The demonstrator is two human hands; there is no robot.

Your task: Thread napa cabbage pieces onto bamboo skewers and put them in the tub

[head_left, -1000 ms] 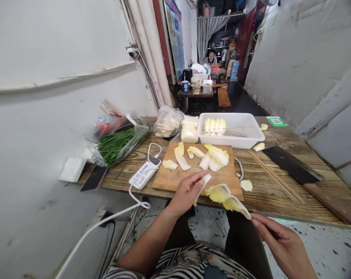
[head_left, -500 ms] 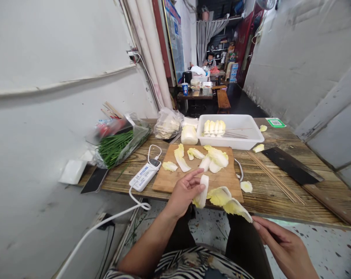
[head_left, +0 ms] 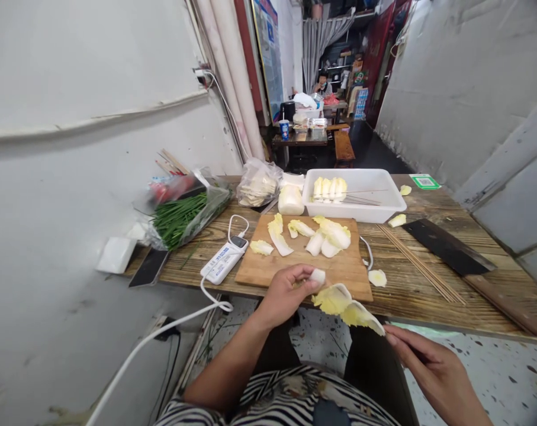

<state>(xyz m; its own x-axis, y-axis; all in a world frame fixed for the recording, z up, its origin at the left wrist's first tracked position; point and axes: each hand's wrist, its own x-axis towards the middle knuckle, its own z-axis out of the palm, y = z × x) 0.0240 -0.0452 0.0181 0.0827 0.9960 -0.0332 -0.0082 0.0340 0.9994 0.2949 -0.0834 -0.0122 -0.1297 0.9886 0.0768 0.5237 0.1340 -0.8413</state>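
My left hand (head_left: pixel 288 296) is closed in a pinch on a napa cabbage piece (head_left: pixel 318 276), its white end showing past the thumb. Two yellow-edged cabbage leaves (head_left: pixel 334 297) hang in a row beside it, over the board's front edge. At the row's right end the fingers of my right hand (head_left: pixel 437 364) are pinched together; the leaves stay in line as on a skewer, whose shaft is mostly hidden. Several loose cabbage leaves (head_left: pixel 333 236) lie on the wooden cutting board (head_left: pixel 268 275) beyond my hands.
A white plastic tub (head_left: pixel 379 207) holds skewered cabbage and thin sticks. Bamboo skewers (head_left: pixel 421 263) and a cleaver (head_left: pixel 448 245) lie to the right. Left are a power strip (head_left: pixel 224 262), bagged green chives (head_left: pixel 179 219) and a phone (head_left: pixel 148 267). A person (head_left: pixel 324 86) sits far back.
The cabbage piece in my left hand has turned from upright to pointing right, and its fingers have curled in more. My right hand has barely moved. The view has shifted slightly.
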